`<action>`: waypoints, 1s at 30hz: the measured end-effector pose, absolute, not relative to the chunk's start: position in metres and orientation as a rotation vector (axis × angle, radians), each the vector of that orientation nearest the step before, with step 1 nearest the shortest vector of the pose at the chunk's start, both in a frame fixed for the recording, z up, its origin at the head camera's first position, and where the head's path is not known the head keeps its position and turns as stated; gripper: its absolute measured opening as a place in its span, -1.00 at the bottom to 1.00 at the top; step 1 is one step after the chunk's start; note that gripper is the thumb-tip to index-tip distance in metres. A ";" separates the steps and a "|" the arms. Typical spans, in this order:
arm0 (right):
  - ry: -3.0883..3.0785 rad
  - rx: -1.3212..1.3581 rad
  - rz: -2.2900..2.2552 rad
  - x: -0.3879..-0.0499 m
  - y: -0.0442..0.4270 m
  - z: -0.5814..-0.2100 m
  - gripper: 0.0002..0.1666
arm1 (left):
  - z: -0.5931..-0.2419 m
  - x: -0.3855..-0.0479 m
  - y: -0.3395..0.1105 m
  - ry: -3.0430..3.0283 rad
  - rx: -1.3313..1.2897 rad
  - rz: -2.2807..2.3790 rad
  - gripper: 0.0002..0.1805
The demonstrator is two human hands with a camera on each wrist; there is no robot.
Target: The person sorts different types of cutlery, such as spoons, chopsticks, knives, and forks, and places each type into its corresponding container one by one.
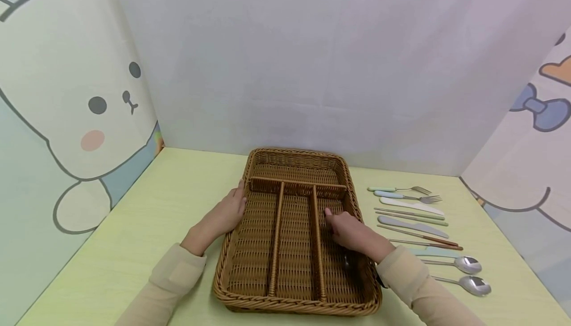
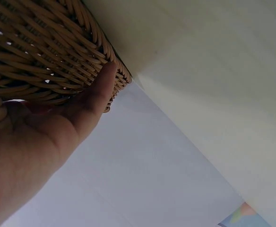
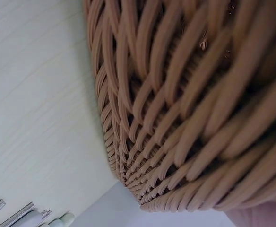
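Note:
A brown wicker cutlery basket (image 1: 296,185) with several compartments lies on the table. My left hand (image 1: 227,212) rests against its left side; in the left wrist view a straight finger (image 2: 100,92) lies along the outer wicker wall. Inside the right-hand long compartment is my right hand (image 1: 352,232), its fingers curled low and partly hidden. Just below those fingers, a shiny metal spoon (image 1: 346,261) shows only in part, and its handle seems to be within the hand. In the right wrist view the basket's outer wall (image 3: 142,109) covers most of the hand.
Cutlery lies in a column right of the basket: forks (image 1: 430,199), knives (image 1: 412,226), metal chopsticks (image 1: 419,234) and two spoons (image 1: 475,285). A pale cloth wall (image 1: 312,68) stands behind the table (image 1: 187,182), with printed cartoon panels at both sides.

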State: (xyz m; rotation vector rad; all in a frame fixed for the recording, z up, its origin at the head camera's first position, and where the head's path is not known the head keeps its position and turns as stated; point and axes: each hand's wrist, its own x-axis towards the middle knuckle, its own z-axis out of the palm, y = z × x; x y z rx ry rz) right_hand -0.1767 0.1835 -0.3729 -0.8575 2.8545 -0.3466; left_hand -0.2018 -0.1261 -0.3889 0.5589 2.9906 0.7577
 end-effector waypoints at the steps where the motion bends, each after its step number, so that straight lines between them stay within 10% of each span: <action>1: 2.858 -0.855 -0.338 -0.177 0.183 -0.373 -0.80 | -0.389 -0.202 -0.126 2.988 0.556 0.759 -0.40; 19: 3.081 -0.914 -0.232 -0.173 0.189 -0.357 -0.98 | -0.387 -0.201 -0.126 2.995 0.553 0.757 -0.40; 30: 3.138 -0.814 -0.356 -0.175 0.205 -0.340 -0.75 | -0.389 -0.202 -0.126 2.993 0.566 0.763 -0.40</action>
